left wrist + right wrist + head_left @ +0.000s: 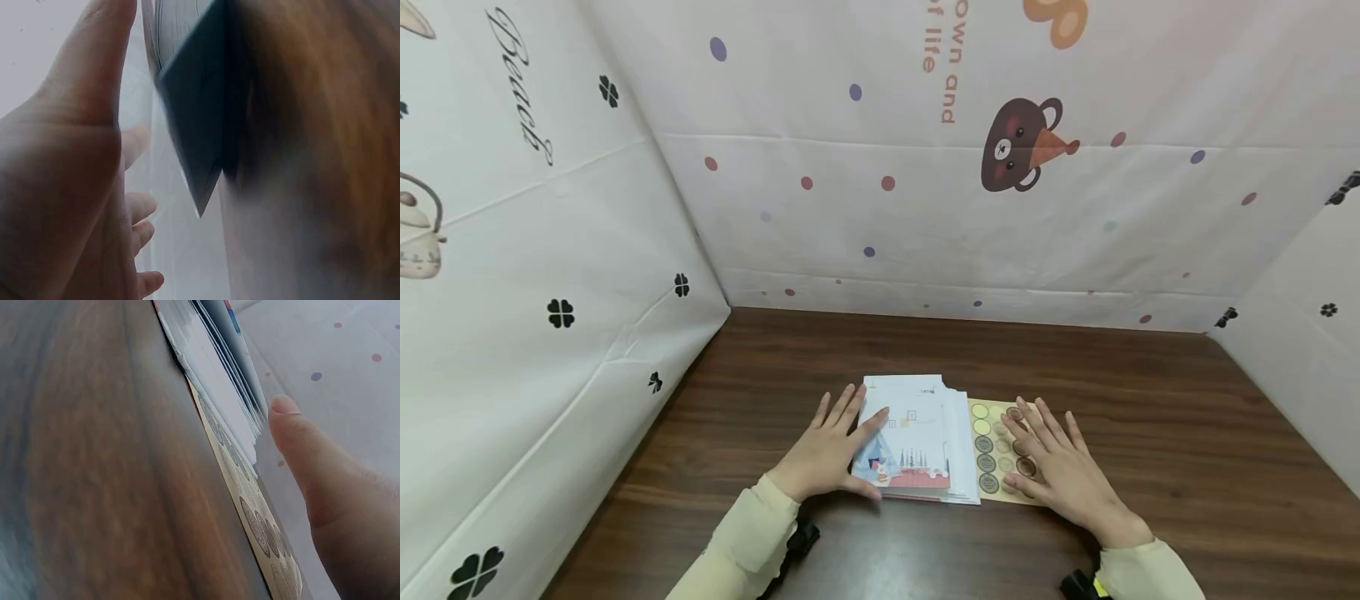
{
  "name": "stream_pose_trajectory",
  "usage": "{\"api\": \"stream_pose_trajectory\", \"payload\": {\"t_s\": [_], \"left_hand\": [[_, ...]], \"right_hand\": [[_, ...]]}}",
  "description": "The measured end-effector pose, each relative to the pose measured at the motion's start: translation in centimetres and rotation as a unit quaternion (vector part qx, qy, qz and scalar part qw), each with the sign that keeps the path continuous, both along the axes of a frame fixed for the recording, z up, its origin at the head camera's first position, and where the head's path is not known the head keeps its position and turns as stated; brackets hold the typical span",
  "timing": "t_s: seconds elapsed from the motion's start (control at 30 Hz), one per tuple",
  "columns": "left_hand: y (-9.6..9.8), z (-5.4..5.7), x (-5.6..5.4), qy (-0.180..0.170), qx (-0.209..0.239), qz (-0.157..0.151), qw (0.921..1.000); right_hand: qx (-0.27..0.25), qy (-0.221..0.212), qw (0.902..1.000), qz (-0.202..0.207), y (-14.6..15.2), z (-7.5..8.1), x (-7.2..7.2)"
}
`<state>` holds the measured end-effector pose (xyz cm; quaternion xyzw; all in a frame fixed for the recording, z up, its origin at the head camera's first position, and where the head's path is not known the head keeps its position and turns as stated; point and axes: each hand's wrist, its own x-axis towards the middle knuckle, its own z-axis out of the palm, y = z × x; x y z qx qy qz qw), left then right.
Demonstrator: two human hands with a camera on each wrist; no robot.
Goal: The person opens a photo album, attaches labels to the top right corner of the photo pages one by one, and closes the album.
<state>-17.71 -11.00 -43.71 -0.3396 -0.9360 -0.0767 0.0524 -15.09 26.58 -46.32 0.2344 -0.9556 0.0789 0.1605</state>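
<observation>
A stack of white cards or booklets [917,433], the top one printed with a blue, white and pink scene, lies on the table. My left hand [820,457] is spread at its left edge, index fingertip over the top cover and thumb by the near left corner. Beside the stack, partly beneath it, lies a cream sheet of round stickers [987,462], some dark and some yellow. Over its right part my right hand [1067,475] spreads, hiding some circles. In the right wrist view, the right thumb [312,450] is straight, and the stack's layered page edges [219,369] show.
The dark wooden table [715,517] meets a white printed cloth wall [850,217] at the back. Another cloth wall [535,350] stands on the left and a third [1300,350] on the right. Black wrist straps [801,540] sit by the cuffs.
</observation>
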Motion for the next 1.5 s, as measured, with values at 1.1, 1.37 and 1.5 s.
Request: {"api": "stream_pose_trajectory", "payload": {"t_s": [1.1, 1.37, 1.5], "left_hand": [[6.4, 0.9, 0.8, 0.17, -0.149, -0.164, 0.9601], [7.0, 0.7, 0.6, 0.222, -0.122, -0.201, 0.9462], [7.0, 0.7, 0.5, 0.231, -0.114, -0.2, 0.9453]], "right_hand": [[-0.025, 0.053, 0.9981, 0.02, -5.3, 0.9, 1.9], [-0.028, 0.044, 0.9985, 0.017, -5.6, 0.7, 2.1], [-0.025, 0.044, 0.9986, 0.017, -5.5, 0.8, 2.1]]}}
